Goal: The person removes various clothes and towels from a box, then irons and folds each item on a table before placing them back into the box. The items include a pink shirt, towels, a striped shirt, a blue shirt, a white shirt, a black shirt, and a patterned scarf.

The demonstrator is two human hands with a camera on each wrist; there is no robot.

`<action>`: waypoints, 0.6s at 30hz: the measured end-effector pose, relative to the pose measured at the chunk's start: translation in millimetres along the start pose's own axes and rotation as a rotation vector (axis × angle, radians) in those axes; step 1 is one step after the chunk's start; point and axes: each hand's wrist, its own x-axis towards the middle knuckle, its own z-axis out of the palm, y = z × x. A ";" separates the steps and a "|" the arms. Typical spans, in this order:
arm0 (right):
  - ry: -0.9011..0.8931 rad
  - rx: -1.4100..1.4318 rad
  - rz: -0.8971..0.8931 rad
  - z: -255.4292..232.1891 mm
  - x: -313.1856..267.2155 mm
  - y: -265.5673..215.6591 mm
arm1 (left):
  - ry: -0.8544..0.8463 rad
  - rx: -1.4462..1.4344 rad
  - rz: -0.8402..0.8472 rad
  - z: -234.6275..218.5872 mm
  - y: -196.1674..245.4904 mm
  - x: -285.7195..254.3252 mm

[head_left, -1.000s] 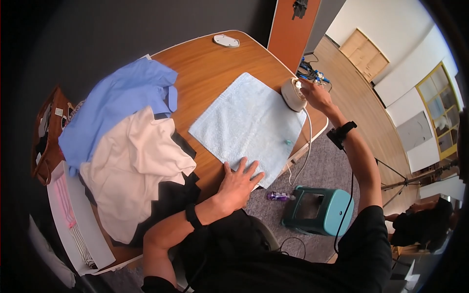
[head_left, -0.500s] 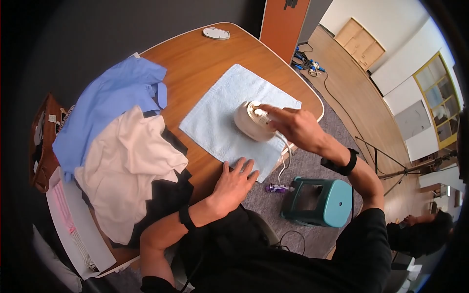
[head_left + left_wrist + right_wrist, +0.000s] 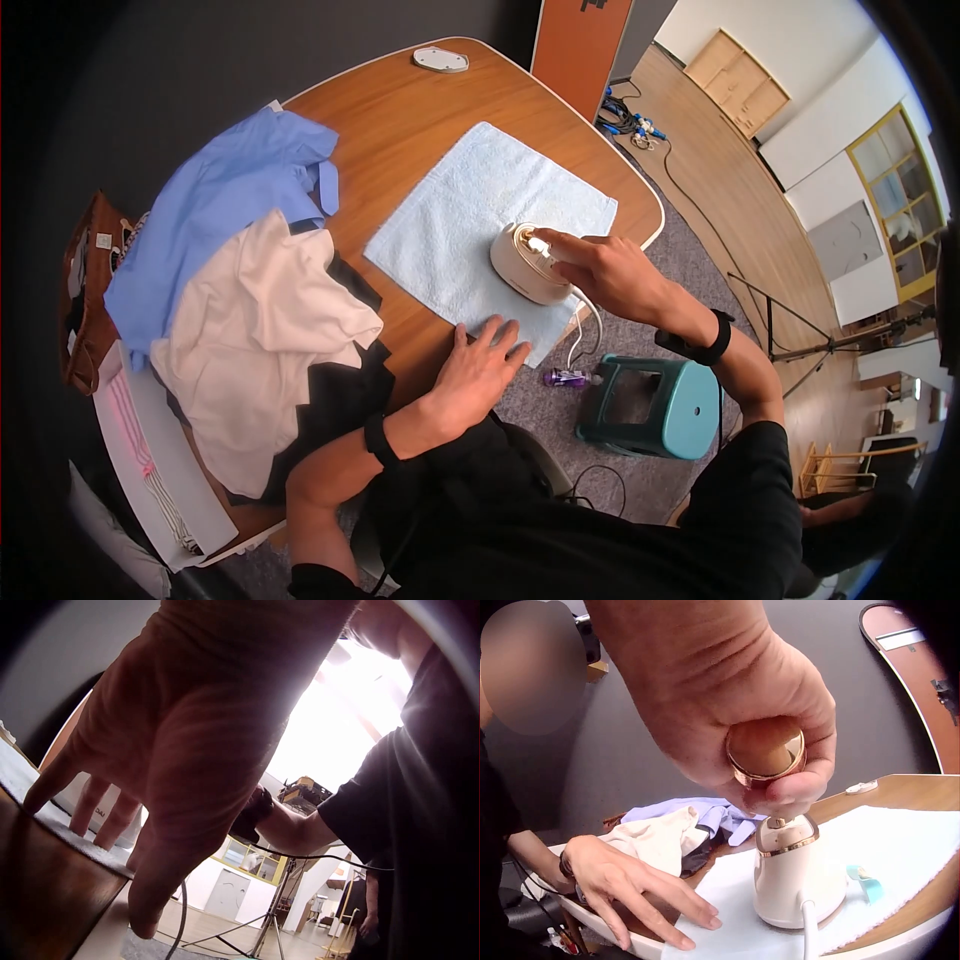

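My right hand [image 3: 615, 278] grips the handle of a small white iron [image 3: 522, 272] with gold trim. In the right wrist view the fingers curl round the handle below its gold end cap [image 3: 767, 748], and the iron's white body [image 3: 780, 889] stands on the light-blue towel [image 3: 440, 215]. A white cord [image 3: 811, 930] leaves the body. The left hand [image 3: 478, 368] rests with spread fingers at the towel's near edge, to the left of the iron. A small teal piece [image 3: 866, 885] lies on the towel beside the iron.
Left on the wooden table [image 3: 380, 100] are a blue garment [image 3: 220, 190], a cream cloth [image 3: 260, 320] over black fabric, and a white box [image 3: 110, 420]. A white plate-like stand [image 3: 440, 60] sits at the far edge. A teal stool [image 3: 650, 405] stands on the floor.
The right hand has carried the iron from the towel's right edge leftward and toward the body, onto the nearer part of the towel. The left hand stays at the near edge.
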 end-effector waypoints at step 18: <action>-0.127 0.144 0.128 -51.4 -70.4 21.6 | 0.003 0.015 -0.001 1.4 -0.7 -0.7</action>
